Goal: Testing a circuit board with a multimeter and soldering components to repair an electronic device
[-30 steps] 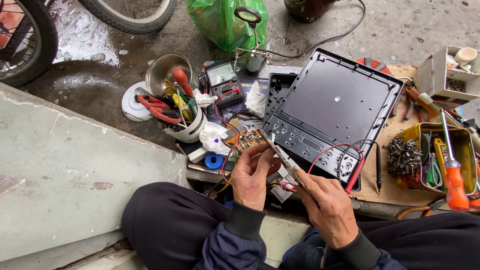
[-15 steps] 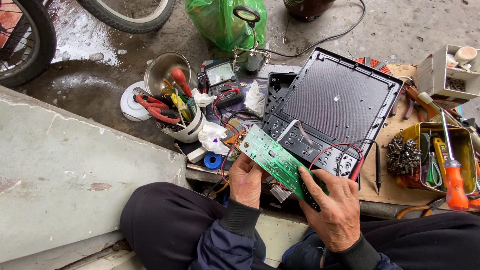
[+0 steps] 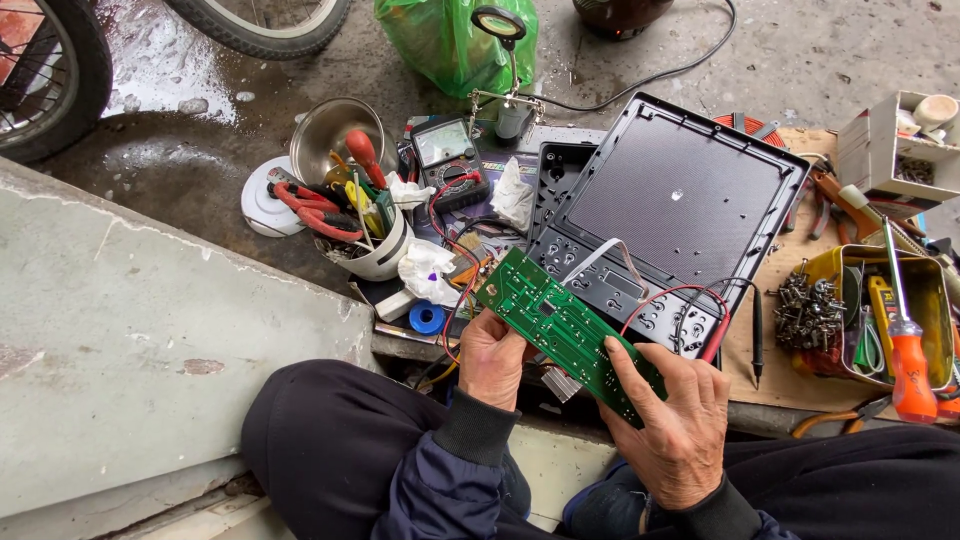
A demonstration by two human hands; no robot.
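While both hands grip it, a green circuit board sits tilted above the person's lap.

The left hand pinches the board's near-left edge and the right hand closes around its right end, thumb on top. Red and white wires run from it to the black appliance casing just beyond, with a multimeter and a cup of tools farther left on the floor.
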